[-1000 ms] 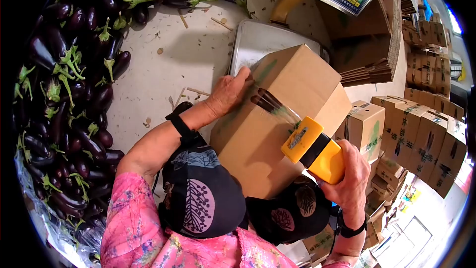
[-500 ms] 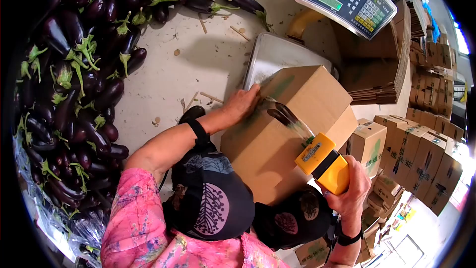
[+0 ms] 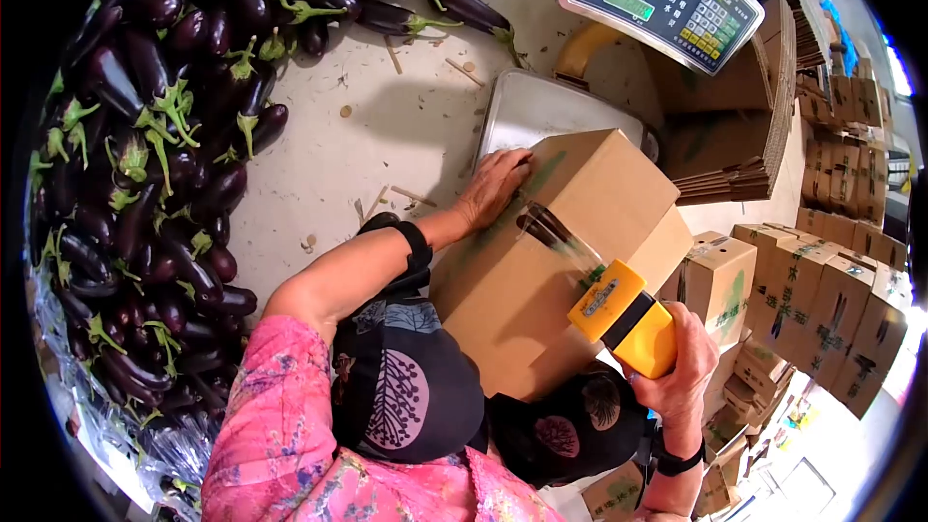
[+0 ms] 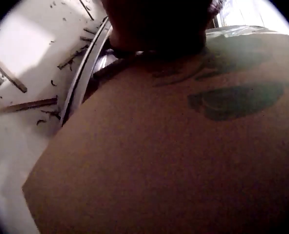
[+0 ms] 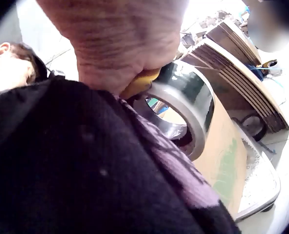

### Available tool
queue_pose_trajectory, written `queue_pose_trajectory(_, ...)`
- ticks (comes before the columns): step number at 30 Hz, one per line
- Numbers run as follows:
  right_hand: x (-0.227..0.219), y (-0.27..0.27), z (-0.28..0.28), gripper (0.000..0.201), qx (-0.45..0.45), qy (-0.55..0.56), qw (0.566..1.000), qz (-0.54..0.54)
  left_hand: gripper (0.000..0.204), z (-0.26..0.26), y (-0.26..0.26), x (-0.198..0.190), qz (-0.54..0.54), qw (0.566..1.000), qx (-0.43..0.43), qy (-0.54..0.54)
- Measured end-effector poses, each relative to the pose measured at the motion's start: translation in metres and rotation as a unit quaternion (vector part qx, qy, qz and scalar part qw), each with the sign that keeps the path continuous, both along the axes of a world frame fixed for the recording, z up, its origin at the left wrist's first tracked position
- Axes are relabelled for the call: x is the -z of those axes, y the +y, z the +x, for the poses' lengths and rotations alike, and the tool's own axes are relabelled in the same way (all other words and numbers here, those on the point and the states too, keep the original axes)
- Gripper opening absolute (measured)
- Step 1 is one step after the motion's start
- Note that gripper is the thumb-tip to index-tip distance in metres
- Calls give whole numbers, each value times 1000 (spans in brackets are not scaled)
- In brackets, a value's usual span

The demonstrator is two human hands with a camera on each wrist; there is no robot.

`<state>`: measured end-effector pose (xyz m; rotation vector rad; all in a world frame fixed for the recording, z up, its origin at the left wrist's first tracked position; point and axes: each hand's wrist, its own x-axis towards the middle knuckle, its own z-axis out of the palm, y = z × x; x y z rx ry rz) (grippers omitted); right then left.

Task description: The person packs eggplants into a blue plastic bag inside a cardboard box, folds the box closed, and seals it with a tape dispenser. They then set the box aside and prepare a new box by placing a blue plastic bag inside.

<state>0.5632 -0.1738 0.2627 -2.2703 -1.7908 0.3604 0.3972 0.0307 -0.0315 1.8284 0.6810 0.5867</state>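
Note:
A brown cardboard carton [image 3: 541, 300] lies in front of the person, its far end over the metal scale platform [image 3: 541, 101]. My left hand [image 3: 495, 188] rests on the carton's left side near the far end, fingers extended along it. My right hand [image 3: 681, 353] grips a yellow tape dispenser [image 3: 650, 333] at the carton's right side. Clear tape [image 3: 580, 251] runs from the dispenser across the carton, beside a dark printed eggplant picture [image 3: 543, 225]. In the right wrist view the tape roll [image 5: 200, 114] shows below the hand. In the left wrist view the carton's brown face [image 4: 159, 161] fills most of the picture.
Many eggplants [image 3: 116, 222] are heaped along the left and far side of the table [image 3: 309, 174]. The scale's display [image 3: 662, 0] stands behind the platform. Folded cardboard [image 3: 744, 155] leans at the right, with stacked printed cartons [image 3: 802, 290] beyond. Black patterned cloth [image 3: 406, 382] is close to the carton.
My left hand has slid from beside the tape toward the carton's far end, its fingers now stretched out. The right hand keeps its grip on the dispenser. The head view has shifted.

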Motion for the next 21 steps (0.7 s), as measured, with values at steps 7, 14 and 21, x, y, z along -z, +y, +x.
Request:
queue_pose_trajectory(7,-1,0,-1,68,-4,12,1000,9,35,0,11,-5,-16,996,-62,60)
queue_pose_trajectory(14,-3,1,3,71,-20,34,999,23,37,39,36,2,72,988,16,136)
queue_pose_trajectory(21,-7,-4,6,79,-24,30,999,-3,49,91,28,-202,349,929,118,-36)
